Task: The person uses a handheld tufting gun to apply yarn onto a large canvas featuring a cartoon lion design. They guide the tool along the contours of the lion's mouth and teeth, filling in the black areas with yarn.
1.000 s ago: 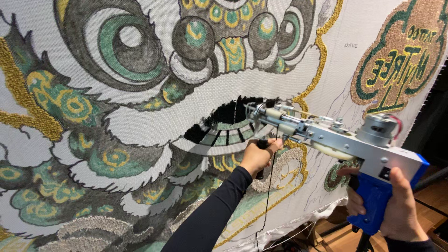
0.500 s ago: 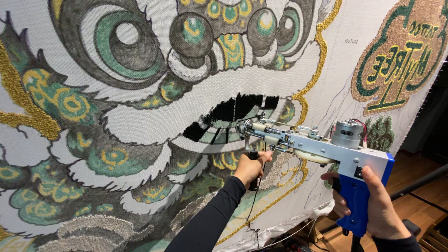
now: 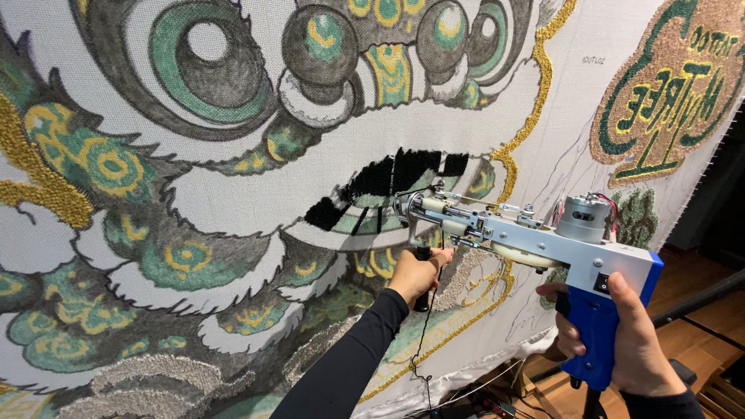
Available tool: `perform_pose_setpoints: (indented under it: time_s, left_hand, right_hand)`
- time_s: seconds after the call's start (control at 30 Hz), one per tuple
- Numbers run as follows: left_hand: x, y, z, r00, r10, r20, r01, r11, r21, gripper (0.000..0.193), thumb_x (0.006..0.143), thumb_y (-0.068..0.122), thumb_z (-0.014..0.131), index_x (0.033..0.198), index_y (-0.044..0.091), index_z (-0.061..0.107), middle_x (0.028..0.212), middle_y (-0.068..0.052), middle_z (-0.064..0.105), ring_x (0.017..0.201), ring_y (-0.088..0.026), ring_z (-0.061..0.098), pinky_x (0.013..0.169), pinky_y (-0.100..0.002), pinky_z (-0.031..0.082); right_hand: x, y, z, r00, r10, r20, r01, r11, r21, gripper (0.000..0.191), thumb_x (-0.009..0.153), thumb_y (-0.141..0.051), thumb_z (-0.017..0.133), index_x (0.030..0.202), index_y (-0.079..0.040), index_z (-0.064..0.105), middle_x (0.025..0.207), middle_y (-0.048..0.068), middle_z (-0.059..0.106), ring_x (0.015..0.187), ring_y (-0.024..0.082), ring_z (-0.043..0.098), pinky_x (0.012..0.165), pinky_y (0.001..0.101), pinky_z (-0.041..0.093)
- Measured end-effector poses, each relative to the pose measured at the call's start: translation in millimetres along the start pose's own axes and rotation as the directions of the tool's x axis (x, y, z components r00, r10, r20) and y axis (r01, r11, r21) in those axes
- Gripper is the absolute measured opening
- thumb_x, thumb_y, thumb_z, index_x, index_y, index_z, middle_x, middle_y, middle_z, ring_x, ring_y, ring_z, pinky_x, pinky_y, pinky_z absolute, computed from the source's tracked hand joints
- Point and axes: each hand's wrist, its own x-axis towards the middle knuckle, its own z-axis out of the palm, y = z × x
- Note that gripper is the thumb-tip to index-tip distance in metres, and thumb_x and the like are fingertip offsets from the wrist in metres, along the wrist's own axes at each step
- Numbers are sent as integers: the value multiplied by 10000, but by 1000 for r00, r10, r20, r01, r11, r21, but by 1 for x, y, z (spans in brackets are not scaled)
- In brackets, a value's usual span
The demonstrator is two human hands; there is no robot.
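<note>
Right hand fingers wrapped tight on tufting gun blue grip; left hand fisted round its black front handle, nose against cloth near black patch.

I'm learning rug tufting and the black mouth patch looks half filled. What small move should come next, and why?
Probably slide the tufting gun along beside the last black strip: its tip sits at the black patch's lower edge, bare cloth adjoins it, and the left hand and right hand both grip the gun.
</note>
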Motion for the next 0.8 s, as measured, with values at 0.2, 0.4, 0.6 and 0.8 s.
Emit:
perform_pose_setpoints:
  time_s: [0.2, 0.4, 0.6, 0.8]
  left_hand:
    - [7, -1, -4, 1000, -17, -8, 17, 1000, 24, 273, 905, 279, 761, 946, 10, 784, 593, -12, 587, 443, -96, 526, 434, -285, 412]
    - [10, 4, -10, 1000, 10, -20, -11, 1000, -5, 297, 904, 306, 762, 951, 13, 782, 625, 23, 643, 424, -90, 510, 423, -282, 408]
    - [14, 13, -17, 999, 17, -52, -19, 999, -44, 314, 898, 336, 758, 1006, 44, 802, 673, 10, 677, 404, -87, 490, 402, -278, 386]
    - [19, 17, -30, 998, -6, -69, 2, 999, -48, 338, 915, 359, 741, 1111, 86, 771, 757, 32, 727, 404, -78, 478, 410, -279, 404]
  right_hand:
    - [3, -5, 11, 1000, -4, -25, 3, 999, -44, 986, 836, -782, 475, 1217, 111, 650, 553, 79, 526, 406, 135, 476, 387, 289, 408]
    - [3, -10, 28, 999, 23, -42, -25, 998, -52, 917, 853, -751, 467, 1188, 78, 672, 568, 70, 521, 418, 148, 485, 401, 308, 435]
    - [9, -8, 46, 1000, 1, -17, -2, 998, -56, 802, 910, -686, 474, 1165, 46, 678, 581, 76, 518, 438, 162, 493, 391, 299, 389]
    - [15, -3, 65, 998, -62, -4, 61, 992, -108, 668, 931, -551, 522, 1183, 48, 677, 619, 52, 525, 466, 141, 503, 424, 292, 410]
